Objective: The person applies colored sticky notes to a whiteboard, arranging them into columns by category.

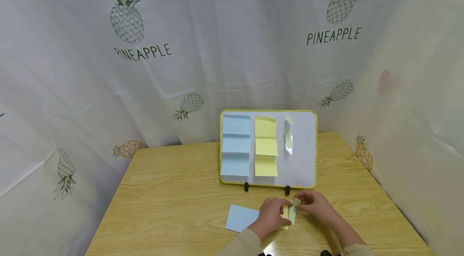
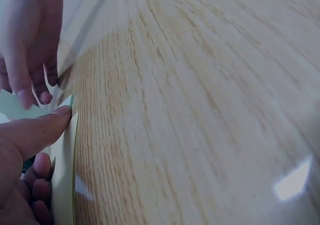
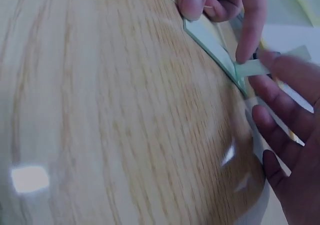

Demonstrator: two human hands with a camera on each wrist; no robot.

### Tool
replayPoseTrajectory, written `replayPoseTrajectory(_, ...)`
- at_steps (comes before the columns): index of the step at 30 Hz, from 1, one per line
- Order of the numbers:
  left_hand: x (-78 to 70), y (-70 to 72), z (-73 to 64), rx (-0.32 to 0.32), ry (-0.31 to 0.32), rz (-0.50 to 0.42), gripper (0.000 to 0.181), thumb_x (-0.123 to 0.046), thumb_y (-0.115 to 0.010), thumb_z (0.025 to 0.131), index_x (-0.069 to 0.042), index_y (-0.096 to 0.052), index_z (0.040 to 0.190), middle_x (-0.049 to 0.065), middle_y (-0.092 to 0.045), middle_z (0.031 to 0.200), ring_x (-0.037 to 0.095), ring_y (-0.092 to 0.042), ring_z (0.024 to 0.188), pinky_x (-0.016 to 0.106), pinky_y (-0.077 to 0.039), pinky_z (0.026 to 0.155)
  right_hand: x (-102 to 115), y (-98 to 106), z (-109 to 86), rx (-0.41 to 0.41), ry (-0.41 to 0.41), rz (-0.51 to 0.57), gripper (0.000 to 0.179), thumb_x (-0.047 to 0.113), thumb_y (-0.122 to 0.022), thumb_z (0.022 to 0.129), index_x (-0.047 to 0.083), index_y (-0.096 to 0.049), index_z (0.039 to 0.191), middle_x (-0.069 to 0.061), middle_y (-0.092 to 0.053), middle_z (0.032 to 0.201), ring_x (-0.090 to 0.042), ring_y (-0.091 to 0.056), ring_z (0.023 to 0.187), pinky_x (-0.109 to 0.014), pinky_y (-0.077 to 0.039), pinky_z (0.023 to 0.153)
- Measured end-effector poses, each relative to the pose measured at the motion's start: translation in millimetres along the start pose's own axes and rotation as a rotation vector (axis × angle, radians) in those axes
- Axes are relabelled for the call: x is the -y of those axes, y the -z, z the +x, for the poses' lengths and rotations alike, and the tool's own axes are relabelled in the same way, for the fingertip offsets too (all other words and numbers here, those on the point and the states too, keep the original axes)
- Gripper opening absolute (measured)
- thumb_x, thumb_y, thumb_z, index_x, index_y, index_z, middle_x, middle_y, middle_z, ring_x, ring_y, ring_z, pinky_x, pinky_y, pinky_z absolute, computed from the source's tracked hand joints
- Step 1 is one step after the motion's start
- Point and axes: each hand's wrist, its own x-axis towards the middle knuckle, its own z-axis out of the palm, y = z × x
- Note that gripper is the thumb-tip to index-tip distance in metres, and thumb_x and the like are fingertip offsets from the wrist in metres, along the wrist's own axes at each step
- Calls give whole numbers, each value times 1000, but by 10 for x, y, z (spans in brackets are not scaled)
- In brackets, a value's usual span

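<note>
A thin stack of narrow green sticky notes (image 3: 210, 42) lies on the table, in front of the whiteboard. My left hand (image 1: 270, 215) holds the stack, thumb at its near end and index finger at its far end. With thumb and fingers, my right hand (image 1: 315, 204) pinches the lifted end of the top green sticky note (image 3: 252, 68), which bends up from the stack. Close by the left hand lies a yellow sticky pad (image 1: 284, 223), partly hidden under its fingers. Left of that hand is a blue sticky pad (image 1: 241, 218), its right end covered.
A yellow-framed whiteboard (image 1: 303, 159) stands behind the hands on black feet (image 1: 288, 190). On it are a column of blue notes (image 1: 235, 144), a column of yellow notes (image 1: 266, 146) and narrow green notes (image 1: 288, 133). A pineapple-print curtain (image 1: 232, 46) surrounds the wooden table (image 1: 163, 199).
</note>
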Motion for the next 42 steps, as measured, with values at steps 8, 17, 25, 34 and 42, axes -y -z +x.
replayPoseTrajectory(8, 33, -44, 16, 5, -1, -17, 53, -32, -88, 71, -35, -67, 120, -15, -43, 68, 3, -35, 67, 21, -30, 60, -1, -9, 65, -65, -54, -48, 26, 6, -73, 86, -6, -63, 107, -4, -61, 80, -13, -57, 70, -27, -47, 62)
replayPoseTrajectory(17, 14, -63, 30, 17, 14, -7, 57, -33, -88, 71, -39, -64, 123, -16, -42, 69, 3, -35, 69, 23, -30, 62, 32, -21, 117, -139, -88, -53, 28, 4, -72, 86, -7, -62, 110, -5, -59, 77, -16, -54, 63, -26, -43, 54)
replayPoseTrajectory(25, 13, -59, 38, 25, 9, 2, 64, -33, -88, 71, -40, -60, 127, -16, -42, 69, 4, -35, 69, 23, -30, 61, 51, -8, 142, -182, -90, -47, 26, 3, -73, 85, -7, -63, 106, -5, -60, 77, -20, -59, 65, -28, -47, 58)
replayPoseTrajectory(34, 24, -59, 49, 31, 8, 6, 73, -31, -89, 70, -44, -55, 133, -16, -42, 68, 4, -36, 68, 23, -31, 60, 75, 40, 177, -213, -125, -91, 26, 4, -73, 85, -5, -64, 108, -3, -62, 80, -17, -59, 71, -30, -48, 65)
replayPoseTrajectory(42, 20, -46, 54, 45, 8, -2, 78, -31, -88, 71, -44, -51, 138, -15, -43, 68, 4, -37, 68, 24, -32, 62, 88, 88, 224, -224, -128, -112, 27, 5, -74, 84, -6, -64, 108, -3, -63, 79, -17, -58, 69, -29, -47, 60)
